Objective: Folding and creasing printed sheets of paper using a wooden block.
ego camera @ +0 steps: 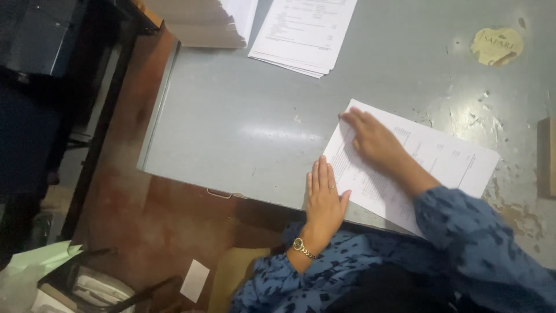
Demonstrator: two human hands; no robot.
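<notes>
A printed white sheet of paper (440, 159) lies tilted on the grey metal table (231, 127) near its front edge. My right hand (370, 139) rests flat on the sheet's upper left part, fingers pointing toward its far left corner. My left hand (324, 197), with a ring and a gold wristwatch, lies flat on the table with fingers together, its thumb touching the sheet's left edge. Neither hand holds anything. Both arms wear blue patterned sleeves.
A stack of printed papers (304, 32) sits at the table's far edge, with more paper (208, 23) to its left. A round yellowish sticker (497, 45) is at the far right. A brown block (547, 156) sits at the right edge. Reddish floor lies left, with a white slip (194, 280).
</notes>
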